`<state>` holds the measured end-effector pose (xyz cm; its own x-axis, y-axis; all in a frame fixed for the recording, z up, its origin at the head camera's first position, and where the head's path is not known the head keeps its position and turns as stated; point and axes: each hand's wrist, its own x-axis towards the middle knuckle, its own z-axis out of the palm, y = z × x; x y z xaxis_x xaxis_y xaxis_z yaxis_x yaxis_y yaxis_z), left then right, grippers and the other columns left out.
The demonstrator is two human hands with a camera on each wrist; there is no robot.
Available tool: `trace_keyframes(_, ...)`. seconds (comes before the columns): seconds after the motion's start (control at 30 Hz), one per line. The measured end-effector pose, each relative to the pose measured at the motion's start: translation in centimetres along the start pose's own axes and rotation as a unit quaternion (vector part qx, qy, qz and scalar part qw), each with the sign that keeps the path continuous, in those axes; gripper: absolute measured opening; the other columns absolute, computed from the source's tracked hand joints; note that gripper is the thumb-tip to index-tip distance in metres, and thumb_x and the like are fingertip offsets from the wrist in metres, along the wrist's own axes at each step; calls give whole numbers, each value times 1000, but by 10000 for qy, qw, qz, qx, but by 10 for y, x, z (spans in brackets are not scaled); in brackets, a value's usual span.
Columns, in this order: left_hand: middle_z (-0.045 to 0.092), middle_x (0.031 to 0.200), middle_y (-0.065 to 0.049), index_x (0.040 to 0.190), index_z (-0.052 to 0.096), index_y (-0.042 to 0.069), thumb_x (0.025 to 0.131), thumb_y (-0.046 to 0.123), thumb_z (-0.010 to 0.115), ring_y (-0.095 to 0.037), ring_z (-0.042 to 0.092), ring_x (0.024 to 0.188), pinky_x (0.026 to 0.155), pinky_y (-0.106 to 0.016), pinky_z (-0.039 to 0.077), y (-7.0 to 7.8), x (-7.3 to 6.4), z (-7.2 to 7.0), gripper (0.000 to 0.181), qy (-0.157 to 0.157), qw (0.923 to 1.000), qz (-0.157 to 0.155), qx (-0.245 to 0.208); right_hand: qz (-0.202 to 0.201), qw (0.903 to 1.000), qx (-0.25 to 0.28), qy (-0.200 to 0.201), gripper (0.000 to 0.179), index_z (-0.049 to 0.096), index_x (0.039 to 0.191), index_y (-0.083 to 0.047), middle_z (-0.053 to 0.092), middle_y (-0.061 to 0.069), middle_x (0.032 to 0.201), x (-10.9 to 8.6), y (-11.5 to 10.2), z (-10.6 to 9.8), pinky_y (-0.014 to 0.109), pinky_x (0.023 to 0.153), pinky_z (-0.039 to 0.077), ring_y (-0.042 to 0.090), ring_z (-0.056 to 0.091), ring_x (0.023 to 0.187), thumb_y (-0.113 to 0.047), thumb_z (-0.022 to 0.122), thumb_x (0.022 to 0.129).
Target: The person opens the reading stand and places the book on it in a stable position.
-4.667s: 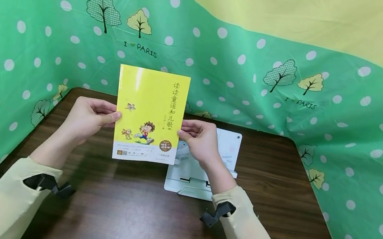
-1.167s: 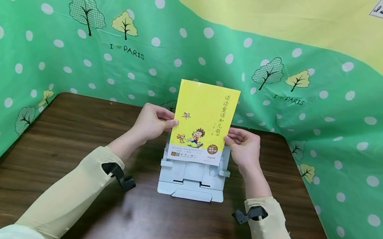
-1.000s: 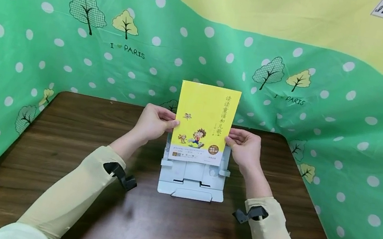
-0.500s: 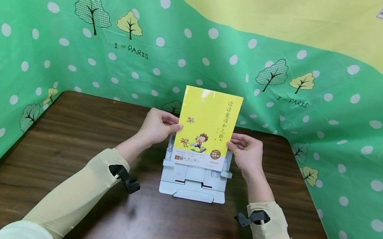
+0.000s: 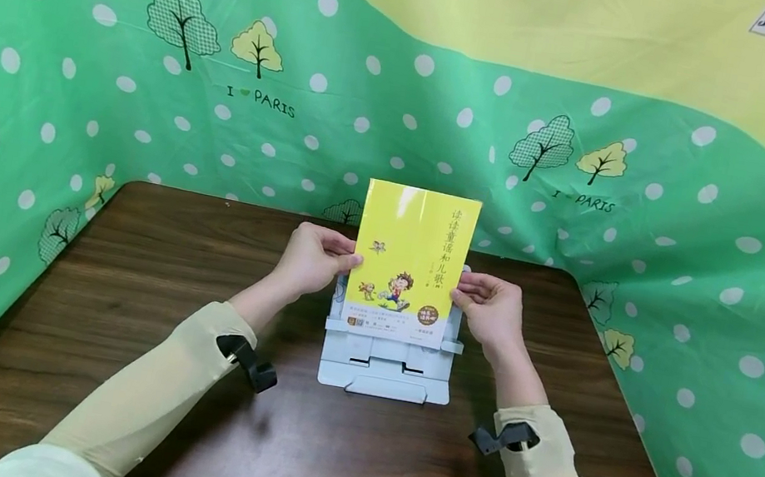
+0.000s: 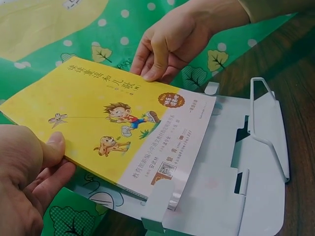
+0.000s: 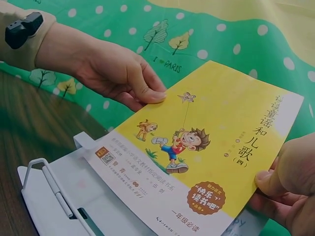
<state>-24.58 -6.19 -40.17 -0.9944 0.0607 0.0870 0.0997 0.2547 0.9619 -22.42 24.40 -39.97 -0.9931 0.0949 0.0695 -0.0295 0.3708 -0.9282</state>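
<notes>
A yellow children's book with a cartoon boy on its cover stands nearly upright in front of a pale blue book stand. My left hand pinches the book's left edge, thumb on the cover and fingers behind. On the opposite edge, my right hand holds it the same way. The book's lower edge is down at the stand's small side clips; in the left wrist view one clip overlaps the white bottom band of the cover. Most of the stand's back plate is hidden behind the book.
The stand rests on a dark wooden table, its wire-edged front flap toward me. A green polka-dot cloth with trees hangs behind and along both sides. Black wrist mounts sit on both sleeves.
Earlier the book was held left of the stand, nearer me. Both hands have carried it right to the stand, and over the last second lowered it slightly toward the clips.
</notes>
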Motion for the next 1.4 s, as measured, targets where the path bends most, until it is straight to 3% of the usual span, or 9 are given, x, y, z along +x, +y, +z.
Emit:
trace_keyframes(0.43,78,85,-2,98,83,4,89,9,88,-18,75,79,67,-31,60,-7,-4,3,13,-84,9991,151,381,54,9996,-189,-221,27,74,121,2,73,18,113,-6,9,-5,24,84,60,30,72,100,-2,79,95)
trace_keyframes(0.93,77,78,1,92,84,6,86,13,91,-15,74,74,62,-30,58,-16,-7,3,11,-304,9957,288,829,-341,9952,-852,-349,22,76,114,3,75,17,104,-12,19,-5,25,75,61,29,74,90,1,82,92)
trace_keyframes(1.4,76,79,2,92,84,6,84,14,93,-15,73,74,62,-30,59,-19,-10,6,15,-271,9943,352,971,-530,9900,-1276,-284,21,78,111,2,75,15,100,-17,19,-6,27,73,60,27,73,85,1,83,90)
